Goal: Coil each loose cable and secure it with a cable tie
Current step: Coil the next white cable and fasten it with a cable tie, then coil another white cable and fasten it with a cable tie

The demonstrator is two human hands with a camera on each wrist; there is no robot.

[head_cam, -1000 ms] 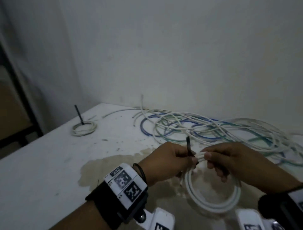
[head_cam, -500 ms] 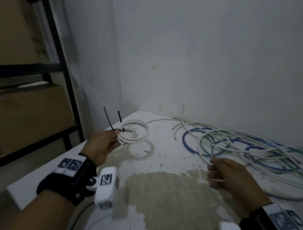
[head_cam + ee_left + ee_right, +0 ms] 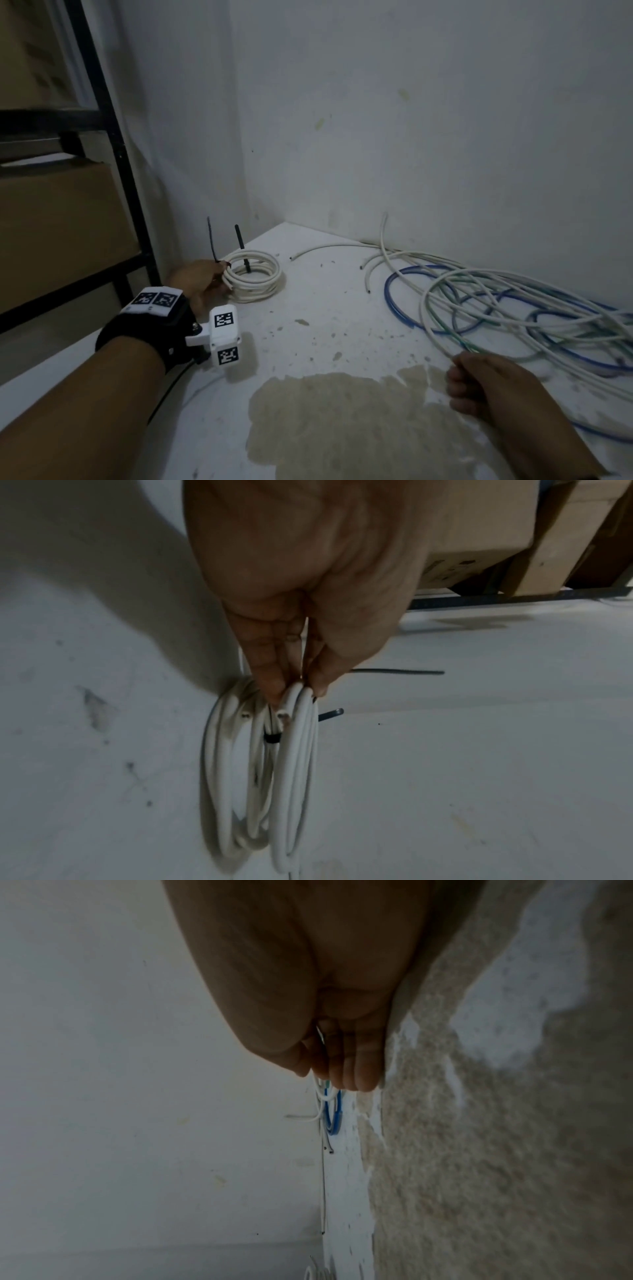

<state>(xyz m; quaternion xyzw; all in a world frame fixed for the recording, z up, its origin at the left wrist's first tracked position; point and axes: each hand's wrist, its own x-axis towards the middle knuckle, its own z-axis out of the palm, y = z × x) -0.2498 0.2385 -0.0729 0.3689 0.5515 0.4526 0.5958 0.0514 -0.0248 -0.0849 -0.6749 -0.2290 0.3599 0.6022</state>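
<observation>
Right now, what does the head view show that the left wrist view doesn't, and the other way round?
Only the head view shows the right hand gripping a strand of the loose cables and the stain on the table. Only the left wrist view shows the black tie band cinched around a coil. Both show the left hand holding the tied white coil.

Coils [image 3: 255, 279] far left on table [image 3: 342, 308], loose cables [image 3: 513, 308] right

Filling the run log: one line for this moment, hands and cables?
left hand: pinches tied white coil above stacked coil | right hand: grips loose cable | phase: setting coil down
</observation>
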